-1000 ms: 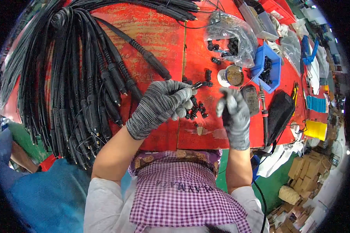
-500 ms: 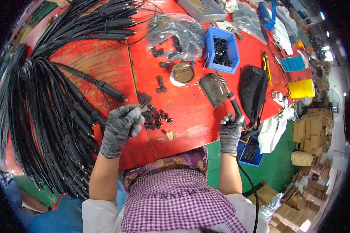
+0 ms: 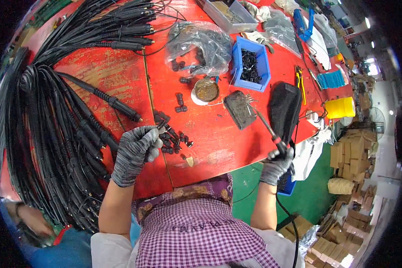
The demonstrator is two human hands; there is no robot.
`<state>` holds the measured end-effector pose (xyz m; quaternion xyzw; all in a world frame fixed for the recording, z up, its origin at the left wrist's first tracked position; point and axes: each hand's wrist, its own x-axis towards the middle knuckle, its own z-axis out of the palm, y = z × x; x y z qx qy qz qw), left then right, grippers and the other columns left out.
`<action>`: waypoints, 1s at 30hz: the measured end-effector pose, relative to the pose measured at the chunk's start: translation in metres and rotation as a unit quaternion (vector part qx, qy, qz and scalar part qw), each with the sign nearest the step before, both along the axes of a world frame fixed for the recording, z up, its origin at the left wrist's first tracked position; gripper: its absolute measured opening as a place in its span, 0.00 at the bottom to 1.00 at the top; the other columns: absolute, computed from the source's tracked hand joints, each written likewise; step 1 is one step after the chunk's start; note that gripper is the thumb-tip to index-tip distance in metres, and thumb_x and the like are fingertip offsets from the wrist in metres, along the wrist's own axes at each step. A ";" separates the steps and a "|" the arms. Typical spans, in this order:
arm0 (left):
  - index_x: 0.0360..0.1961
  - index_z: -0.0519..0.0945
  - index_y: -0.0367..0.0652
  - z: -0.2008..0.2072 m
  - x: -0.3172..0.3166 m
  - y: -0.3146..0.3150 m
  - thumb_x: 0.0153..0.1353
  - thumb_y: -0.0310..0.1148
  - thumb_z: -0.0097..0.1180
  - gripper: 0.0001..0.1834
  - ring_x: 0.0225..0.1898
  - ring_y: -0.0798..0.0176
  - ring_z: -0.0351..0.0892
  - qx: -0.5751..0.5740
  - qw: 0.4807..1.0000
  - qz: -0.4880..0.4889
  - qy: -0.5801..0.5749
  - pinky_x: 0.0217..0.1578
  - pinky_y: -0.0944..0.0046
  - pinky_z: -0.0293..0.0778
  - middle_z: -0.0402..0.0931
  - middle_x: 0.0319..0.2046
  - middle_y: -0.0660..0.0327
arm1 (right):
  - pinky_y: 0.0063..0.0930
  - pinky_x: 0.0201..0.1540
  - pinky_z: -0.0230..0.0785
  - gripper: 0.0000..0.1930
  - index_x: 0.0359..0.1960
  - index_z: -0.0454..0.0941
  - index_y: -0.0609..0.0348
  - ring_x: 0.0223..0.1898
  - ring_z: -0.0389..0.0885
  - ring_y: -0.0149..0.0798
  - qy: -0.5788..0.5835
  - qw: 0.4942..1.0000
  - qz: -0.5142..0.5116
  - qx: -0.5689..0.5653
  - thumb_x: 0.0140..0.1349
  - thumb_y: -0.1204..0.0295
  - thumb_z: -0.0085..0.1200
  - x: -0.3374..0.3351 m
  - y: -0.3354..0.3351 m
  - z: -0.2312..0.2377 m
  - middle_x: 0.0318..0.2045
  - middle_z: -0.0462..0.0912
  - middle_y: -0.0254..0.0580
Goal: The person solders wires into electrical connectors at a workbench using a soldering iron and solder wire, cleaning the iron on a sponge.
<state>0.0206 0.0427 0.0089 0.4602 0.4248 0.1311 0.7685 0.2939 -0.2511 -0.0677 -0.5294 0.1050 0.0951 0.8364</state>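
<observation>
My left hand (image 3: 136, 154), in a grey knit glove, is closed in a pinch at the table's left part. Something small and dark sits at its fingertips, too small to name. Right beside those fingers lies a loose pile of small black connector parts (image 3: 170, 142). My right hand (image 3: 277, 165), gloved alike, is wrapped round the handle of a soldering iron (image 3: 272, 132) over the table's right edge. The iron's tip points up and left, near a coiled metal holder (image 3: 249, 99) on a dark, flat block (image 3: 239, 111). A round tin (image 3: 207, 90) of brownish material stands left of the block.
Thick bundles of black cables (image 3: 53, 120) cover the left side. Further back are a plastic bag (image 3: 198, 47) of black parts and a blue bin (image 3: 251, 64). A black pouch (image 3: 283, 107), yellow-handled pliers (image 3: 300, 85) and a yellow spool (image 3: 339, 108) lie right. Another person's arm (image 3: 35, 219) shows lower left.
My right hand has moved right and slightly down, drawing the soldering iron back from the coiled holder. The left hand keeps its pinch by the pile. Another person's arm has appeared at lower left.
</observation>
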 end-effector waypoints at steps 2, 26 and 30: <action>0.35 0.75 0.36 -0.003 0.002 -0.001 0.57 0.34 0.48 0.11 0.12 0.76 0.67 0.002 1.000 -0.003 -0.011 0.11 0.78 0.61 0.73 0.18 0.64 | 0.20 0.10 0.57 0.19 0.28 0.71 0.58 0.09 0.64 0.29 -0.030 0.998 0.025 0.057 0.55 0.52 0.44 -0.006 -0.010 0.019 0.11 0.67 0.33; 0.47 0.67 0.37 0.033 0.004 0.081 0.59 0.56 0.33 0.31 0.35 0.61 0.74 -0.331 0.914 -0.195 -0.128 0.36 0.62 0.70 0.73 0.38 0.57 | 0.25 0.22 0.64 0.25 0.46 0.65 0.67 0.21 0.71 0.36 -0.073 0.963 0.211 0.152 0.59 0.55 0.39 -0.023 0.083 0.049 0.23 0.73 0.45; 0.55 0.56 0.32 0.035 0.005 0.079 0.57 0.59 0.28 0.39 0.44 0.60 0.72 -0.333 0.886 -0.248 -0.209 0.46 0.64 0.67 0.70 0.45 0.57 | 0.25 0.21 0.64 0.25 0.46 0.65 0.67 0.21 0.71 0.37 -0.082 0.958 0.227 0.154 0.59 0.55 0.39 -0.028 0.089 0.054 0.22 0.73 0.44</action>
